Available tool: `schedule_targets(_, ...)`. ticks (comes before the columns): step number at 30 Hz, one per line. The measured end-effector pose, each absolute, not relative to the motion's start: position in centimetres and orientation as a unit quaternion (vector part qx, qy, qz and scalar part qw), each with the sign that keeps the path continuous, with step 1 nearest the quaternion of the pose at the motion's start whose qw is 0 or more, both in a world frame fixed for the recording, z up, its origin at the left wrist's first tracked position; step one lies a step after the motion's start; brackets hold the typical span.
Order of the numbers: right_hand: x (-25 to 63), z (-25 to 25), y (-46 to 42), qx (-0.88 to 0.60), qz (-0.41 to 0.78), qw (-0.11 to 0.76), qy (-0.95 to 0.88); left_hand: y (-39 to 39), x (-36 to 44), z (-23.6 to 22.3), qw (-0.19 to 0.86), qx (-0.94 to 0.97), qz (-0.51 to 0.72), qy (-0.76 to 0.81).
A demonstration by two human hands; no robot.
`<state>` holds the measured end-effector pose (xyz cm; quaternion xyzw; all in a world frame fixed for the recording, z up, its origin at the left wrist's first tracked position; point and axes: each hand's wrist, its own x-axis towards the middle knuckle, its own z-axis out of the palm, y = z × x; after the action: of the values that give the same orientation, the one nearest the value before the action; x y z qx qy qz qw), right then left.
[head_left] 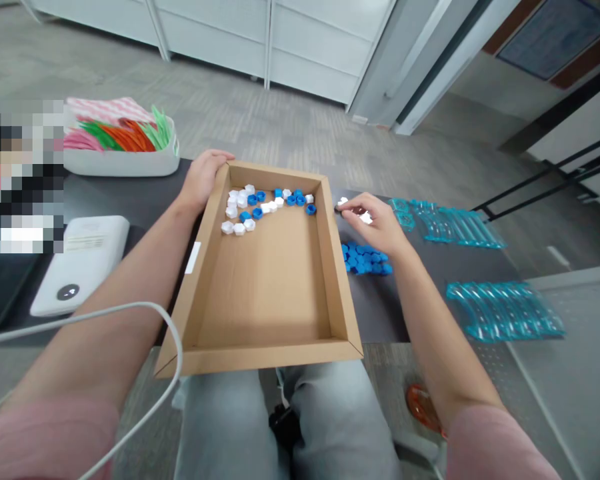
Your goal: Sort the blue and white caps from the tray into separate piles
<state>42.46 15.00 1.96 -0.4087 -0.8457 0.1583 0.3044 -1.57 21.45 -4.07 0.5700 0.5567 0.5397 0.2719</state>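
Observation:
A shallow cardboard box (pixel 265 287) sits at the table's front edge, reaching out over my lap. Small white hexagonal pieces (pixel 241 200) and blue ones (pixel 300 200) are scattered along its far end. My left hand (pixel 205 177) grips the box's far left corner, fingers over the rim. Just outside the right wall, my right hand (pixel 373 220) is pinched closed at the fingertips, among loose white pieces (pixel 343 201) on the table. What lies between those fingertips is too small to make out. A pile of blue pieces (pixel 365 259) lies below that hand.
Clear teal plastic trays (pixel 463 227) lie at right, with another group (pixel 505 312) nearer. At left are a white device (pixel 83 263) and a white basket (pixel 123 162) of colourful sticks. A white cable (pixel 173 327) loops over my left forearm and near the box's corner.

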Motion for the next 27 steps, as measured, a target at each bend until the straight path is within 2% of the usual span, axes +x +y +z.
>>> schedule_targets(2, 39.9, 3.7, 16.0, -0.389, 0.106, 0.232, -0.885, 21.3, -1.3, -4.2, 0.268, 0.555, 0.559, 0.555)
schedule_targets(8, 33.0, 6.3, 20.4, -0.354, -0.033, -0.083, -0.931, 21.2, -0.7, -4.2, 0.267, 0.557, 0.552, 0.559)
schedule_targets(11, 31.2, 5.8, 21.4, -0.352, -0.081, -0.16, -0.918, 21.1, -0.5, -4.0, 0.277, 0.546, 0.555, 0.563)
schedule_targets(15, 30.1, 5.9, 21.4, -0.372, -0.078, -0.209, -0.901, 21.0, -0.3, -3.7, 0.293, 0.529, 0.565, 0.562)
schedule_targets(18, 30.2, 6.4, 21.5, -0.369, -0.02, -0.184, -0.911, 21.0, -0.3, -3.7, 0.296, 0.527, 0.564, 0.562)
schedule_targets(20, 30.9, 6.7, 21.4, -0.361, 0.047, -0.126, -0.923, 21.0, -0.3, -3.7, 0.292, 0.53, 0.562, 0.564)
schedule_targets(24, 34.6, 6.9, 20.7, -0.345, 0.201, 0.087, -0.913, 21.0, -0.4, -3.7, 0.283, 0.53, 0.564, 0.566)
schedule_targets(27, 39.2, 6.1, 19.2, -0.363, 0.235, 0.259, -0.864, 20.8, -0.3, -3.5, 0.286, 0.524, 0.561, 0.573)
